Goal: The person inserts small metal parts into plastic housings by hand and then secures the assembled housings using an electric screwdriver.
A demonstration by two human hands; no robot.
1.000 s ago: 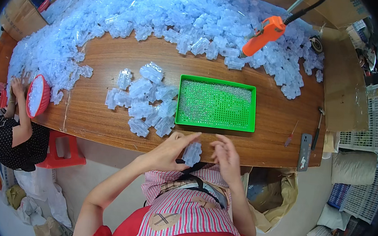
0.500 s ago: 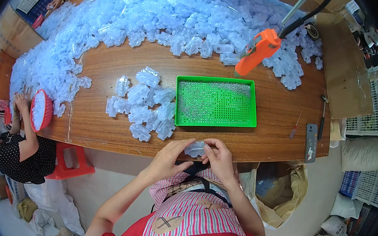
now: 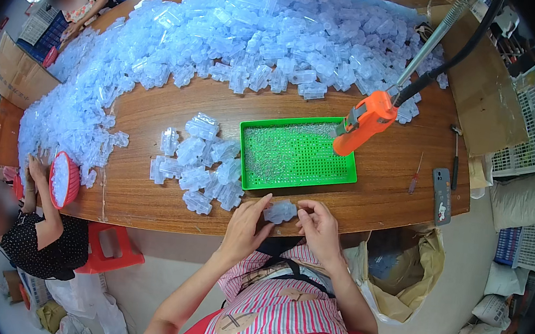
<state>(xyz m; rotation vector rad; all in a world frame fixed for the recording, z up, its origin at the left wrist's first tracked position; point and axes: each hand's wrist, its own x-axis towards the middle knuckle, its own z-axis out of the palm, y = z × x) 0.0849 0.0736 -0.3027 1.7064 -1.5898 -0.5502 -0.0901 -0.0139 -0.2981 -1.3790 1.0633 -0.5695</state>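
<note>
A clear bluish plastic part point(image 3: 281, 211) is at the table's front edge, between my two hands. My left hand point(image 3: 245, 231) grips its left end, thumb and forefinger on either side. At its right end my right hand point(image 3: 319, 231) has its fingers bent and slightly apart, thumb and forefinger just off the part. To the left lies a small group of like plastic parts point(image 3: 196, 178). Beyond my hands sits a green perforated tray point(image 3: 258, 184) with many tiny metal pieces. An orange power screwdriver point(image 3: 369, 120) hangs over the tray's right side.
A large heap of clear plastic parts point(image 3: 229, 32) covers the table's back and left. At right lie a screwdriver point(image 3: 416, 176), a phone point(image 3: 442, 195) and a hammer-like tool point(image 3: 456, 161). Another person point(image 3: 45, 235) works at left beside a red basket point(image 3: 70, 180).
My right thumb has come off the plastic part, and that hand has drawn slightly right. The view has shifted. The hanging orange screwdriver now appears over the tray.
</note>
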